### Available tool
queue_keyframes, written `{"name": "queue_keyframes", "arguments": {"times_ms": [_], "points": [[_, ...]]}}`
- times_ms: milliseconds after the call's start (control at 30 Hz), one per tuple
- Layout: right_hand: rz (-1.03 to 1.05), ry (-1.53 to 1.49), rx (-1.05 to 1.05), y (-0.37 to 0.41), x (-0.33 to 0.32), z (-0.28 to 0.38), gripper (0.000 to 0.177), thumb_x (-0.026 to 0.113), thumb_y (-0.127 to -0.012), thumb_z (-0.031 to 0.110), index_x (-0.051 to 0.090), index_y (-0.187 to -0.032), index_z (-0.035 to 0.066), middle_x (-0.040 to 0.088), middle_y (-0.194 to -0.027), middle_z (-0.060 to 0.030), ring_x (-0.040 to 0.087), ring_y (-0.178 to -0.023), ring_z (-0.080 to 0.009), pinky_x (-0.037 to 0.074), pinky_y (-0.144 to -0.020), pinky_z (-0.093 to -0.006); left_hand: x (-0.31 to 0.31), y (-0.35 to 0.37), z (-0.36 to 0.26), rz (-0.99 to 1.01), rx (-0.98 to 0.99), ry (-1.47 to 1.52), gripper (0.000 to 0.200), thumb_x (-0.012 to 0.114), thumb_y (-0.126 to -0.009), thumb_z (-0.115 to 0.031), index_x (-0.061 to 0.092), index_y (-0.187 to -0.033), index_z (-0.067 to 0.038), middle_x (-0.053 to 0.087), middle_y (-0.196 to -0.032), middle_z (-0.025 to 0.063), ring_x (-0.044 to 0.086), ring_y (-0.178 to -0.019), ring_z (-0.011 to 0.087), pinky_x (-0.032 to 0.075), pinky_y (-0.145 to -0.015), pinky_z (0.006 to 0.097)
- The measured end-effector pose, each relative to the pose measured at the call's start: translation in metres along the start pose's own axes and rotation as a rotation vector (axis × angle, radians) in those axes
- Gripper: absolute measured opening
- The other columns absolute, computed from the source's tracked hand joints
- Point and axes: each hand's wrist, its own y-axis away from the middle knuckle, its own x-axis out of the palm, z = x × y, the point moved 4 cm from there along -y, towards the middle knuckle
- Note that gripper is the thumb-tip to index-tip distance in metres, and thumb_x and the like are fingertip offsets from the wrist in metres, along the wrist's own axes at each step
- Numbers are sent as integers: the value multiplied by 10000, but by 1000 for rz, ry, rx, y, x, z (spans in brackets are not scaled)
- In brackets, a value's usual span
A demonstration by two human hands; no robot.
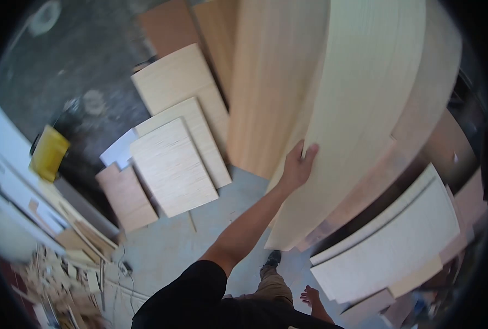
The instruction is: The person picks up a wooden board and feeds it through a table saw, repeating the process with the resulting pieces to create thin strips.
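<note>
My left hand point(298, 165) is closed on the near edge of a long pale plywood board point(359, 104). The thumb lies on the board's face, and the other fingers are partly hidden at the edge. Just left of the hand stands another tall board point(277, 82), browner, with vertical grain. Behind the gripped one, a pinkish sheet point(386, 164) shows along its right side. My right hand point(310, 296) hangs low beside my leg, away from the boards. Its fingers are loosely apart and nothing shows in them.
Several plywood panels point(172, 164) lean in a stack left of centre. More sheets point(392, 247) sit at the lower right. Wood scraps point(57, 279) and a cable point(124, 268) lie at lower left. A yellow object point(50, 153) stands near long strips on the left.
</note>
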Motion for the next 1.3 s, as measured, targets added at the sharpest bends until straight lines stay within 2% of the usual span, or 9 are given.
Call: {"name": "queue_keyframes", "arguments": {"times_ms": [133,300,367,467,733,800,900,1067,1300], "points": [[19,261,-146,-14,20,34,455,522,-946,434,603,-1160,41,696,-1016,-195,682,-896,-369,508,-797,-515,-171,114,-51,-332,-19,136,405,546,-1033,-436,612,-1044,-37,562,-858,-19,485,-800,82,428,-712,279],[-287,783,-1293,60,171,140,776,672,-922,447,391,-1449,-48,494,-1361,-282,459,-1311,-426,382,-1114,-470,-397,328,-163,-1009,49,-190,459,460,-1065,-452,333,-725,-171,314,-684,-74,300,-652,60,218,-538,280],[-20,575,-1517,135,274,174,877,793,-853,284,287,-1501,-22,346,-1486,-221,414,-1354,-339,403,-1102,-438,-485,436,-187,-1122,186,248,468,468,-1042,-519,587,-1145,-79,585,-964,-11,553,-831,111,475,-696,279],[502,948,-1939,282,430,150,704,792,-856,277,467,-1401,-28,560,-1314,-202,535,-1244,-280,480,-992,-416,-529,572,-293,-1166,362,347,694,423,-1019,-574,366,-1498,-74,488,-1453,128,478,-1329,284,446,-1077,466],[1367,1317,-1325,395,664,-43,535,710,-892,501,686,-1060,-6,715,-894,-83,632,-812,-149,488,-722,-316,-594,920,-309,-1388,346,176,838,448,-962,-657,167,-1584,-169,346,-1591,63,384,-1419,264,307,-1167,466],[1479,1137,-1634,448,724,-96,467,701,-899,485,670,-870,19,616,-741,-82,560,-718,-149,454,-660,-329,-575,946,-254,-1483,215,102,912,477,-942,-684,68,-1604,-209,185,-1658,53,301,-1463,313,305,-1158,508],[1219,1514,-1628,448,798,-158,510,678,-907,485,605,-734,11,609,-687,-134,579,-678,-191,433,-618,-389,-581,989,-190,-1751,163,518,611,619,-995,-371,363,-1503,-149,531,-1436,48,524,-1299,224,430,-1072,460],[1144,1595,-1823,462,906,-245,557,643,-895,530,602,-703,9,612,-665,-166,550,-609,-241,420,-595,-420,-671,1055,-182,-1832,148,480,573,587,-1014,-366,388,-1476,-92,529,-1427,96,534,-1288,251,472,-1034,494],[1133,1991,-1394,495,1052,-352,588,609,-879,569,741,-971,4,718,-929,-228,694,-894,-364,508,-793,-421,-813,1137,-211,-1831,-27,607,517,575,-1017,-383,446,-1419,-84,569,-1353,98,597,-1191,238,534,-946,475]]}}
